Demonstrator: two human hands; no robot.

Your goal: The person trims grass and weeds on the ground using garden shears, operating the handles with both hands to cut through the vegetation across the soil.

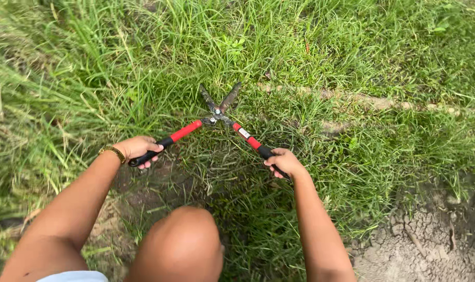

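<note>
— While I watch from the head view, what do my hands have?

— My left hand [137, 149] is curled tight around the black grip of one handle of the garden shears [219, 112], and a gold bracelet [113, 152] sits on that wrist. My right hand [283, 164] is wrapped closed on the black grip of the other handle.

— And the shears themselves?

— The two red and black handles spread wide apart, running up from my hands to the pivot. Beyond it the two dark blades stand parted in a narrow V, tips down among the long grass [143, 62].

— What lies around that?

— My bare knee [182, 245] is low in the middle, between my forearms. A strip of bare soil [368, 100] runs through the grass to the right of the blades, and cracked dry earth [430, 240] shows at the lower right.
</note>
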